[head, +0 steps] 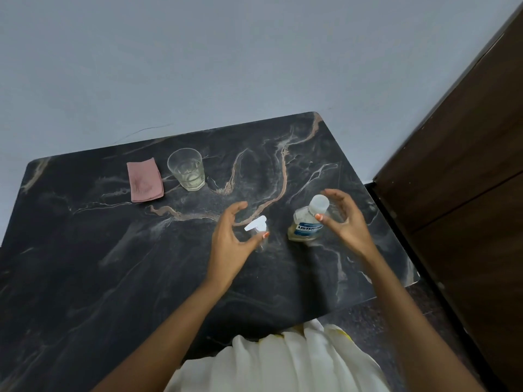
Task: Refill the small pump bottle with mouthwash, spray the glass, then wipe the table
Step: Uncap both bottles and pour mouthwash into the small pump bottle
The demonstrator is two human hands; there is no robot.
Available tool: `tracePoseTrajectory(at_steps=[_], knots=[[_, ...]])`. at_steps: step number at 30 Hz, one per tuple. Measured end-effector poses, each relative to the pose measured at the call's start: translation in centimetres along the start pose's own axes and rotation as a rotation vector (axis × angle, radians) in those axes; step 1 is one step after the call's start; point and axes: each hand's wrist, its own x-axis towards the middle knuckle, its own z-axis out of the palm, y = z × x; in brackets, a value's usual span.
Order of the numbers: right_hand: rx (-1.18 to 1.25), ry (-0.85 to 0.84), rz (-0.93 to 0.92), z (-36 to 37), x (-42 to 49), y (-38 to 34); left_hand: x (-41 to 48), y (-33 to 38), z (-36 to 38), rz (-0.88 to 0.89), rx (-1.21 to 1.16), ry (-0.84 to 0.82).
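Observation:
A small clear pump bottle (259, 232) with a white pump head stands on the dark marble table (113, 264). My left hand (230, 240) curves around it from the left with fingers spread, the thumb tip touching its side. To its right stands a mouthwash bottle (307, 224) with a blue label, a clear cap and yellowish liquid. My right hand (343, 219) cups around it from the right, fingers apart, thumb at its neck. A clear drinking glass (186, 169) stands upright at the back left. A folded pink cloth (144, 179) lies just left of the glass.
A grey wall runs behind the table. A dark brown wooden door (467, 165) stands close to the table's right edge. White fabric of my clothing (283, 360) lies at the near edge.

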Motion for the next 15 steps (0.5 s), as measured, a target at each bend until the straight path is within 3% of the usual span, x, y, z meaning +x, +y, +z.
tracePoseTrajectory(at_steps=[9,15], knots=[[-0.244,0.081,-0.08,0.2,0.9,-3.6,2.2,4.3,5.2,0.054,-0.075,-0.24],[-0.558,0.014,-0.126,0.4,1.4,-3.6,2.6,2.8,8.9,-0.037,0.104,-0.23]])
